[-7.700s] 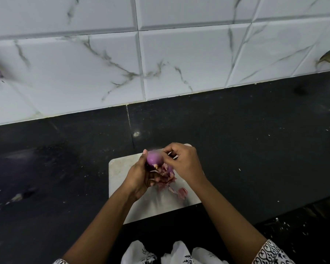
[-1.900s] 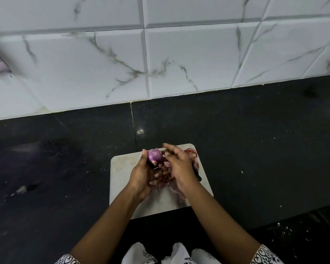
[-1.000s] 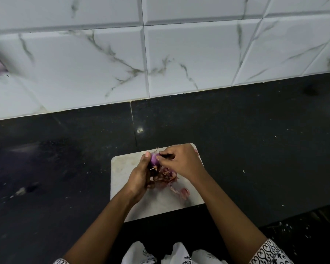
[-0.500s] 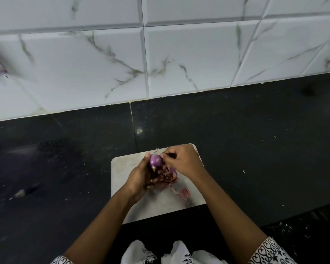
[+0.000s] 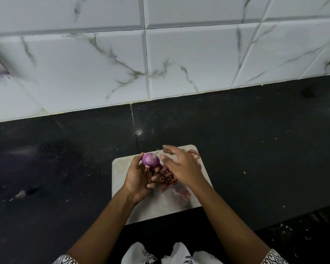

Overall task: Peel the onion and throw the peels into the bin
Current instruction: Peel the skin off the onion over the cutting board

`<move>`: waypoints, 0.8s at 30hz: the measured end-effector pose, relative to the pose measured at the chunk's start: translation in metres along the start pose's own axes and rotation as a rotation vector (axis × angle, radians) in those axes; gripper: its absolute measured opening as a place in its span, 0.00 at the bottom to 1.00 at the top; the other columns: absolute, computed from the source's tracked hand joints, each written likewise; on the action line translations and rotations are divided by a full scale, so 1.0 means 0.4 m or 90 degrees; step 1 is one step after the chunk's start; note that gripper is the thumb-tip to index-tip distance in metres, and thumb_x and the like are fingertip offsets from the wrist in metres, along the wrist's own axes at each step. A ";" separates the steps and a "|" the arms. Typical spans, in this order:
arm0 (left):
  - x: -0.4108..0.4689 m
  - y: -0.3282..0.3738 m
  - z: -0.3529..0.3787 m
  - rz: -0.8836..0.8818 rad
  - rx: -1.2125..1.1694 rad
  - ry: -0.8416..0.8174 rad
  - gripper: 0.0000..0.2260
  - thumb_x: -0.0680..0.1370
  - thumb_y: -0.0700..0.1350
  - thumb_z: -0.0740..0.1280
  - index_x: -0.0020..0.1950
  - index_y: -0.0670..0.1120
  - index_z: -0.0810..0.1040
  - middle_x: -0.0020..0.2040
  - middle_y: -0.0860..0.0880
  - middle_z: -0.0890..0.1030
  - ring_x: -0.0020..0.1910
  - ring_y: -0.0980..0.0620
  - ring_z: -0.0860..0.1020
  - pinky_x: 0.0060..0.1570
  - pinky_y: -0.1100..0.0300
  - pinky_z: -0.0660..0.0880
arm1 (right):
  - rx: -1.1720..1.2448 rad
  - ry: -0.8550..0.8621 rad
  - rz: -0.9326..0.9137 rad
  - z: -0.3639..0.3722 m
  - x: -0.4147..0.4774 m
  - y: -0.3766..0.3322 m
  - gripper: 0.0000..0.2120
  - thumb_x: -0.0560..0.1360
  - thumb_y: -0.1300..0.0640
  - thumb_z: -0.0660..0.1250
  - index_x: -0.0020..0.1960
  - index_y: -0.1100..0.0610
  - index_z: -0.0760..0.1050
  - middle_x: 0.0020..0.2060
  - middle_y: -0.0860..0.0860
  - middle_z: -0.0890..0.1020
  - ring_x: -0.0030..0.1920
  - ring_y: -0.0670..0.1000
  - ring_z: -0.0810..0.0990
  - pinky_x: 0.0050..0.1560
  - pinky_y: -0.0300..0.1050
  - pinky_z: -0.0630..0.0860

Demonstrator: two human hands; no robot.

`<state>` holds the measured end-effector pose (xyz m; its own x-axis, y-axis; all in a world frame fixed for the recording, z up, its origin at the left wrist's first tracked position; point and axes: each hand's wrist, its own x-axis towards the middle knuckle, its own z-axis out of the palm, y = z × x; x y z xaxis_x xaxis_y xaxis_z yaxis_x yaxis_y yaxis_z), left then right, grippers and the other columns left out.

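Onion (image 5: pixel 150 160) in left hand (image 5: pixel 139 176)

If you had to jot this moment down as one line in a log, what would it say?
left hand: holds onion | right hand: open, off onion | peels: on cutting board | bin: not in view

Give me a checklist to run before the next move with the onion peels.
1. Onion held securely in left hand: ok.
2. Right hand free to gather: ok, open, fingers spread, touching nothing visible.
3. Onion fully peeled: cannot tell; the shown side is smooth purple, a root tuft remains.
4. Peels collected on the cutting board: ok, piled under the hands.
5. Bin within reach: cannot tell, none in view.
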<state>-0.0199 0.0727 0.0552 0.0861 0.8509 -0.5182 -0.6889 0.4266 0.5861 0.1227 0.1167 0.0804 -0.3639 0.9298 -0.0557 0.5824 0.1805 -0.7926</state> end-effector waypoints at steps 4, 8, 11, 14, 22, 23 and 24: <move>-0.005 -0.011 0.024 0.010 0.019 0.005 0.29 0.80 0.59 0.51 0.37 0.43 0.83 0.26 0.46 0.72 0.22 0.54 0.68 0.16 0.68 0.62 | 0.054 0.006 -0.083 0.042 -0.004 -0.013 0.24 0.70 0.43 0.69 0.65 0.47 0.73 0.59 0.47 0.80 0.58 0.44 0.77 0.58 0.42 0.75; -0.008 -0.017 0.030 0.026 0.035 0.032 0.26 0.80 0.60 0.51 0.46 0.43 0.82 0.30 0.45 0.74 0.22 0.55 0.68 0.16 0.68 0.63 | 0.102 0.045 -0.083 0.072 -0.010 -0.013 0.19 0.72 0.49 0.70 0.62 0.49 0.76 0.54 0.50 0.83 0.49 0.44 0.82 0.50 0.33 0.77; -0.011 -0.022 0.029 0.021 0.061 0.051 0.25 0.81 0.60 0.50 0.51 0.42 0.77 0.33 0.44 0.73 0.22 0.55 0.69 0.16 0.68 0.63 | 0.162 0.073 -0.058 0.087 -0.011 -0.003 0.15 0.75 0.51 0.67 0.60 0.51 0.78 0.48 0.50 0.85 0.42 0.44 0.82 0.44 0.36 0.80; -0.015 -0.032 0.033 0.008 0.081 0.068 0.26 0.81 0.60 0.49 0.47 0.40 0.75 0.33 0.44 0.70 0.23 0.53 0.72 0.16 0.69 0.62 | 0.195 0.083 -0.021 0.090 0.002 0.012 0.11 0.77 0.52 0.64 0.56 0.53 0.80 0.40 0.49 0.85 0.36 0.44 0.80 0.46 0.49 0.81; -0.001 -0.032 0.030 0.037 0.113 0.060 0.24 0.78 0.60 0.53 0.54 0.42 0.78 0.36 0.45 0.78 0.28 0.52 0.74 0.32 0.62 0.66 | 0.444 -0.011 0.017 0.058 0.010 0.023 0.13 0.78 0.59 0.62 0.63 0.55 0.74 0.56 0.51 0.81 0.59 0.46 0.78 0.61 0.43 0.74; -0.001 -0.032 0.031 0.038 0.113 0.060 0.24 0.79 0.59 0.53 0.55 0.43 0.78 0.38 0.44 0.80 0.29 0.51 0.77 0.30 0.63 0.69 | 0.424 -0.022 0.004 0.064 0.003 0.017 0.16 0.76 0.57 0.65 0.63 0.54 0.73 0.57 0.50 0.81 0.59 0.45 0.78 0.61 0.41 0.73; -0.005 -0.030 0.036 0.039 0.110 0.058 0.23 0.81 0.58 0.51 0.55 0.43 0.78 0.40 0.44 0.82 0.29 0.51 0.79 0.26 0.64 0.71 | 0.373 -0.020 -0.015 0.071 -0.003 0.012 0.18 0.74 0.56 0.68 0.64 0.53 0.74 0.57 0.48 0.81 0.59 0.43 0.78 0.61 0.40 0.74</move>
<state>-0.0013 0.0702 0.0582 -0.0233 0.8488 -0.5282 -0.5561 0.4281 0.7124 0.1054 0.1073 0.0595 -0.3983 0.9162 -0.0444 0.0785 -0.0142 -0.9968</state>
